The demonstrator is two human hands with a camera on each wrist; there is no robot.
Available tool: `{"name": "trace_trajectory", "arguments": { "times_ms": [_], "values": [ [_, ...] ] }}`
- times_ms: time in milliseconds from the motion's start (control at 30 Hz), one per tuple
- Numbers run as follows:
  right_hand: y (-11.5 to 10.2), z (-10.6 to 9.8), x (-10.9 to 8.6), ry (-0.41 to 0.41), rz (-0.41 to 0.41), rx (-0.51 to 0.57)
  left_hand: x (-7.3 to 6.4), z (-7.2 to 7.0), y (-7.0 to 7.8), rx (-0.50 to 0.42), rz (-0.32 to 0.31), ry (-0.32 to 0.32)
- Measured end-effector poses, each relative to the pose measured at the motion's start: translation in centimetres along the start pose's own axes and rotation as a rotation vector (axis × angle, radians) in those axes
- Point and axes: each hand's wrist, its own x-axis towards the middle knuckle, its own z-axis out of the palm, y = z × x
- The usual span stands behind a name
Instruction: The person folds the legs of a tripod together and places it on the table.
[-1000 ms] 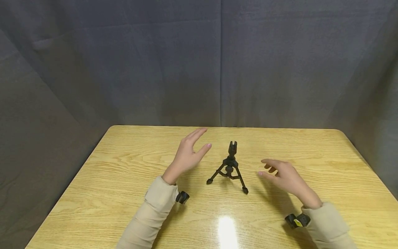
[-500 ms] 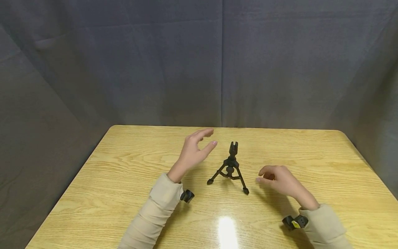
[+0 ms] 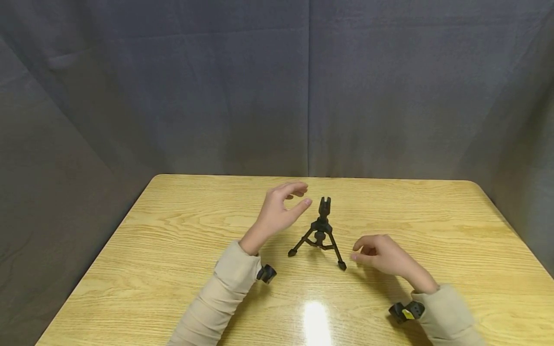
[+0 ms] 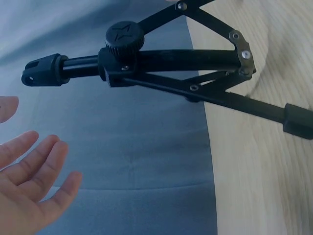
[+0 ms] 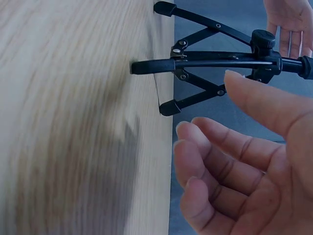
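Observation:
A small black tripod (image 3: 321, 225) stands upright on the wooden table with its legs spread. Its forked top, a round knob (image 4: 125, 36) and the hinged leg braces show in the left wrist view. To the left of the tripod's top hovers my left hand (image 3: 277, 211), thumb and fingers apart, touching nothing. My right hand (image 3: 383, 254) hangs above the table just right of the tripod's right leg, fingers loosely bent and holding nothing. In the right wrist view the right thumb (image 5: 264, 100) overlaps the tripod, though a gap shows between them in the head view.
The light wooden table (image 3: 164, 226) has rounded far corners. Behind it hangs a dark grey curtain (image 3: 216, 96). Each wrist wears a small black camera (image 3: 267, 274) below a beige sleeve (image 3: 233, 274). Light glares off the table's near middle.
My left hand has moved right, closer to the tripod's top. My right hand has come slightly left and nearer to me, its fingers bending more. The tripod stays in place.

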Motion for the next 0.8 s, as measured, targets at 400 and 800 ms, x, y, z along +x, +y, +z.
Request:
{"name": "trace_trajectory", "arguments": {
  "times_ms": [400, 800],
  "values": [
    [-0.2, 0.5, 0.4, -0.081, 0.0, 0.017, 0.0, 0.8, 0.5, 0.011, 0.023, -0.065],
    [0.2, 1.0, 0.9, -0.166, -0.026, 0.077, -0.1, 1.5, 0.6, 0.019, 0.006, -0.135]
  ]
}}
